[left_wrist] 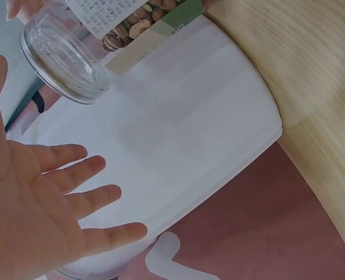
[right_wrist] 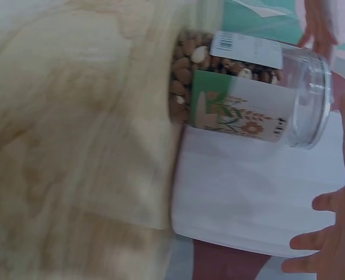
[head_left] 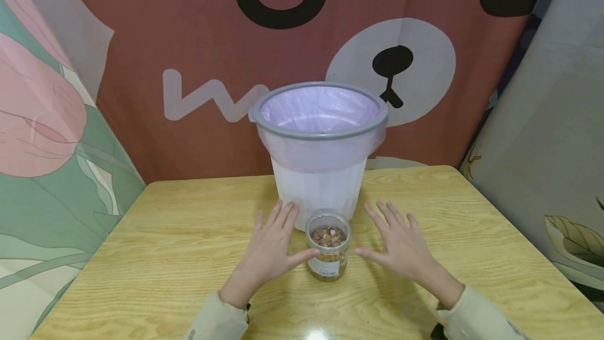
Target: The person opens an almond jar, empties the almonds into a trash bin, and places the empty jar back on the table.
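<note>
A clear plastic jar [head_left: 328, 258] of brown nuts stands upright on the table, its top uncovered. White labels and a green printed one show on its side in the right wrist view [right_wrist: 242, 102]. My left hand [head_left: 271, 248] is spread to the left of the jar, its thumb overlapping the jar's side in the head view. In the left wrist view that palm [left_wrist: 32, 204] faces the jar with straight fingers and nothing in them. On the other side, my right hand [head_left: 401, 243] is spread too, thumb pointing at the jar across a small gap, holding nothing.
Right behind the jar stands a white bin [head_left: 321, 185] with a grey rim and a pale purple liner folded over it. The wooden table [head_left: 198, 256] meets a red-brown cloth [head_left: 203, 30] with cartoon faces at the back. Printed fabric [head_left: 52, 135] hangs at the left.
</note>
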Demonstrator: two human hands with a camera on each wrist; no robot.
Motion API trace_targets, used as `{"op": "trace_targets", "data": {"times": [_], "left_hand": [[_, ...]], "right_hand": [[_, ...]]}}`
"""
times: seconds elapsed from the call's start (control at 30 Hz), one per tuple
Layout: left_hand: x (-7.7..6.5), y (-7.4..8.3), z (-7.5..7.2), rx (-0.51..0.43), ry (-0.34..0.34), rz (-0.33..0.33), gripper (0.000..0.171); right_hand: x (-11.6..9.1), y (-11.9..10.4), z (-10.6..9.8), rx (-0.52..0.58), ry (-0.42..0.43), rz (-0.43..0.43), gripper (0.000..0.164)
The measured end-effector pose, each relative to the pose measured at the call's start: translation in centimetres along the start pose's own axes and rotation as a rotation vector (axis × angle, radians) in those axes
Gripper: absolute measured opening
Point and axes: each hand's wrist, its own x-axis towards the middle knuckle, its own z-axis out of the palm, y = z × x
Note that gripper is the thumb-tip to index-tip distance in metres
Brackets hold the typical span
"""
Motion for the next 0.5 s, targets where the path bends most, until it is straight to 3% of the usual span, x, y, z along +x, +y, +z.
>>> {"op": "trace_targets", "data": {"times": [0.5], "left_hand": [[0.1,0.5,-0.1,-0.035,0.007,0.049,0.088]], "right_hand": [[-0.8,-0.7,1.7,0.283,0.032,-0.012,0.084]]}}
